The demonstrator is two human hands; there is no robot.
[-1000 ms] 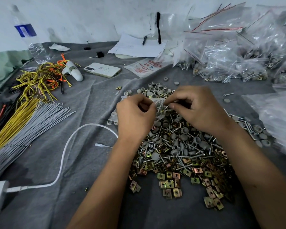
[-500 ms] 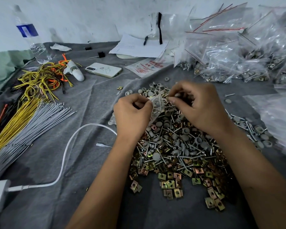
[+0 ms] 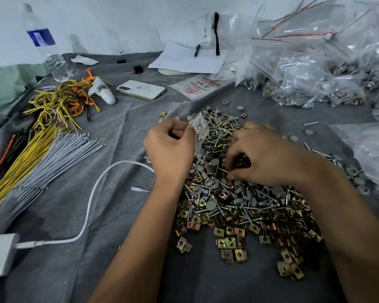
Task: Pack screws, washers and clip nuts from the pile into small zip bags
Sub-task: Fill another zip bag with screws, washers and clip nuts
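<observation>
A big pile (image 3: 245,206) of screws, grey washers and brass-coloured clip nuts lies on the grey cloth in front of me. My left hand (image 3: 170,147) pinches a small clear zip bag (image 3: 198,125) at the pile's left edge, and the bag sticks up to the right of my fingers. My right hand (image 3: 265,157) is down on the middle of the pile with its fingers curled into the parts. Whether it holds a piece between the fingertips is hidden.
Filled zip bags (image 3: 315,68) are heaped at the back right. A phone (image 3: 140,89), papers (image 3: 188,59) and a water bottle (image 3: 47,49) lie at the back. Yellow and grey wires (image 3: 37,154) spread on the left. A white cable (image 3: 92,193) runs to a charger (image 3: 0,254).
My right hand left the bag's mouth and dropped down onto the pile. My left hand kept hold of the bag and stayed nearly still.
</observation>
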